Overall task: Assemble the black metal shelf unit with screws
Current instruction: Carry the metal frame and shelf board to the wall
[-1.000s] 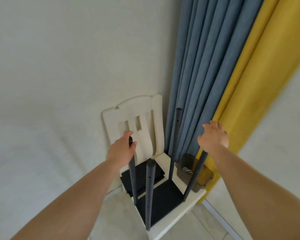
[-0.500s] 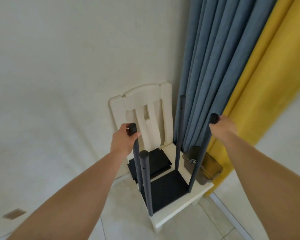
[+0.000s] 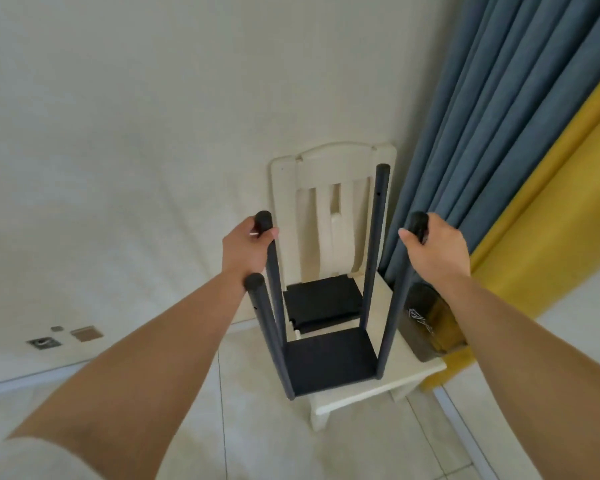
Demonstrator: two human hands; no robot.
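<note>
**Steadying the shelf frame by two of its posts**

Gripping the shelf unit [image 3: 329,355] near its top, you are holding it upright on the seat of the white chair [image 3: 329,209], which is standing against the wall beside the blue curtain [image 3: 499,126]. Your left hand [image 3: 246,251] is curling round the far left post [image 3: 269,258] just under its rounded cap, thumb lying across the front. Your right hand [image 3: 437,251] is wrapping the near right post [image 3: 400,299] at the same level, fingers closed round it. The other two posts are standing free: one at 7 o'clock from your left hand, one rising at 11 o'clock from your right hand, in front of the chair back.

All four posts are meeting a black shelf panel [image 3: 329,358] down at the seat, so the bottom tier looks joined; whether its screws are fully driven you cannot tell from here. A stack of spare black panels [image 3: 321,299] is lying on the seat at 12 o'clock from that panel, by the chair back. A dark translucent box [image 3: 426,327] is sitting at 3 o'clock from the frame, at the seat's edge; pale small parts are showing inside, possibly the screws, too small to say.

By my reading, you are testing or squaring the frame between tiers. The next move is likely calling for one hand to let go and fetch a panel, while the other is keeping the posts from tipping off the narrow seat. Small holes are showing in the posts, so the panel is needing to line up with them.
</note>
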